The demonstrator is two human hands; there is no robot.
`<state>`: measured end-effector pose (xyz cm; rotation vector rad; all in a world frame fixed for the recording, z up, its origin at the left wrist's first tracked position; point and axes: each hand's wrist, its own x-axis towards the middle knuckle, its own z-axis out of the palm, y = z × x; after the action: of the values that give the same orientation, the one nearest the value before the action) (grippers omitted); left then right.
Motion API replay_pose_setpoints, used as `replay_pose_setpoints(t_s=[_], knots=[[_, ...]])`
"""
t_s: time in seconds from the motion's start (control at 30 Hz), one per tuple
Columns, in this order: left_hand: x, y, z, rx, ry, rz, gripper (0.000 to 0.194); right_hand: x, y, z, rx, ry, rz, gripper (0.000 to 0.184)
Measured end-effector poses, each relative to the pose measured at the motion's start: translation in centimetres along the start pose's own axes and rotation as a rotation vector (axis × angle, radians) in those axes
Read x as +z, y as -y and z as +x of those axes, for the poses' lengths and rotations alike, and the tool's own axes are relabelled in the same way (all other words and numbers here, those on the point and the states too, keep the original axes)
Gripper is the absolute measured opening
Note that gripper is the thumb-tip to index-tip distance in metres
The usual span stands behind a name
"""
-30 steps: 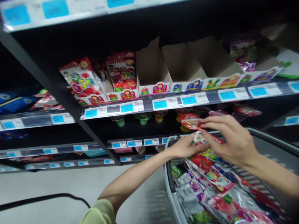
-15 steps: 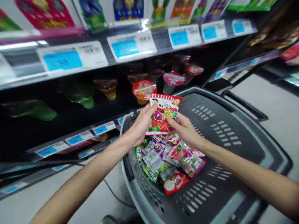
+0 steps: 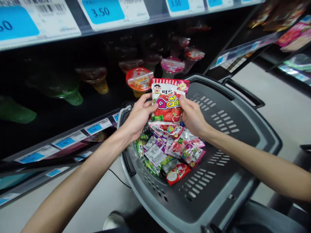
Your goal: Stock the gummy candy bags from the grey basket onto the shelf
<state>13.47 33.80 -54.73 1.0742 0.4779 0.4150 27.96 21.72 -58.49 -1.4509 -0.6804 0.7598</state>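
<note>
Pinching the strawberry gummy packet (image 3: 168, 105) at opposite edges, apparently to keep its printed front flat and readable, the left hand (image 3: 139, 115) and right hand (image 3: 194, 116) have fingers clamped on it. It sits between those fingers; below them, candy packets (image 3: 186, 151) lie heaped in the grey basket (image 3: 243, 158).

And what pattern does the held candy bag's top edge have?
The candy bag has red and white stripes there, clearest in the head view.
</note>
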Motion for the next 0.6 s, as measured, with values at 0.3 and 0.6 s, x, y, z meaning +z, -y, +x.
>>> replay_pose_setpoints(t_s=[0.3,0.6], knots=[[-0.12,0.58,-0.33,0.030,0.002,0.009,0.032,-0.13,-0.12,0.06,-0.030,-0.066,0.043,0.041],[-0.09,0.66,-0.32,0.080,0.011,0.023,0.031,0.07,0.51,0.02,-0.061,-0.048,0.094,0.038]])
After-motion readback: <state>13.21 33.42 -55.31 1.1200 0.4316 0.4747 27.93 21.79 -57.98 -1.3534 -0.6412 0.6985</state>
